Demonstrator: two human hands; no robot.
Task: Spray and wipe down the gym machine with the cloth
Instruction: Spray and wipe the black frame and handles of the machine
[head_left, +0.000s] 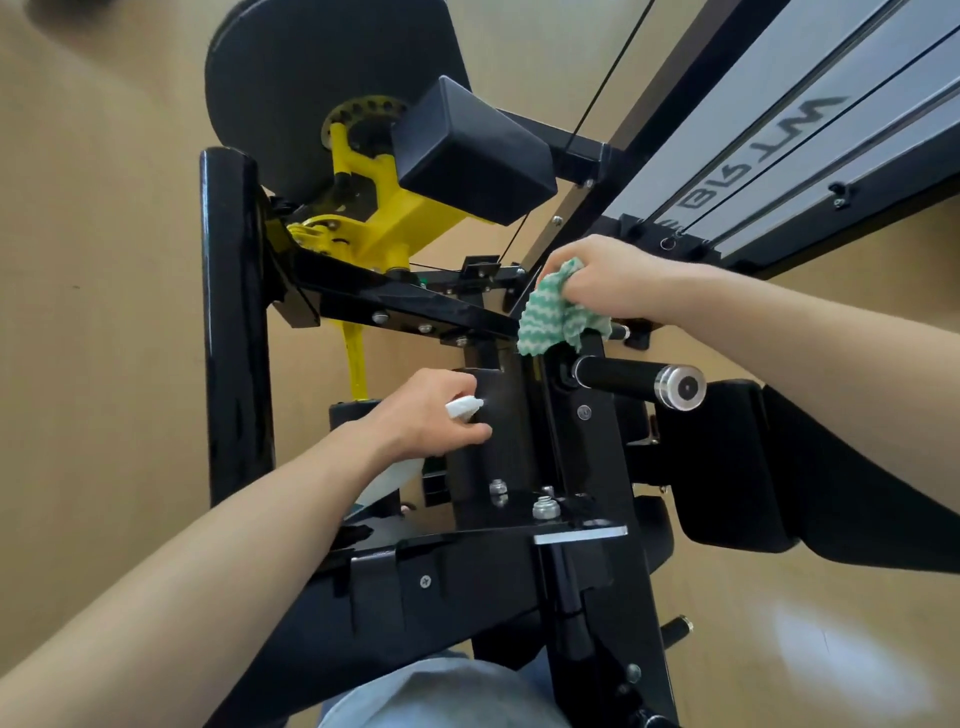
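From the head camera, my left hand (426, 410) gripped the spray bottle (464, 407), its nozzle just off the gym machine (498, 447) upright. Beyond it, my right hand (608, 278) bunched the cloth (550, 317) against the frame. Spraying, I judged; wiping that upright next.

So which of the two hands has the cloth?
The right hand, up on the frame, grips the green-and-white cloth; the left hand holds a white spray bottle.

The cloth (550, 312) is white with green zigzags, the spray bottle (462, 406) white, the machine frame (582, 467) black with a yellow bracket (395, 218).
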